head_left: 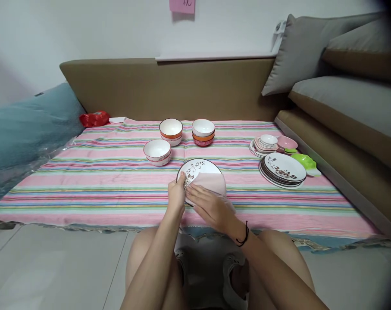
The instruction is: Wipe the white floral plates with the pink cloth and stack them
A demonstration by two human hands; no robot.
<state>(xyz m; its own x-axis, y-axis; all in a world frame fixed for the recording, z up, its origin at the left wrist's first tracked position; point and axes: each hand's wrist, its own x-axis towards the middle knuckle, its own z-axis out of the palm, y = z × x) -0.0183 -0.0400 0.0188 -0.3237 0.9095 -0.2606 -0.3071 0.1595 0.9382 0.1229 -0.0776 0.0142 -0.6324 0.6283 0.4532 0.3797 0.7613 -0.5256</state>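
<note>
My left hand (pixel 176 196) grips the near-left rim of a white plate (pixel 200 167) with a dark rim and a brown floral pattern, held over the striped cloth. My right hand (pixel 211 206) lies flat on a pale pink cloth (pixel 211 183) that covers the plate's near half, its fingers stretched out and pressing down. A black band sits on my right wrist.
A striped pink cloth (pixel 101 181) covers the low surface. Three groups of bowls (pixel 157 151) (pixel 171 130) (pixel 203 131) stand behind the plate. A stack of floral plates (pixel 284 170), small saucers (pixel 265 143) and a green dish (pixel 305 162) lie at right. Sofa cushions rise at right.
</note>
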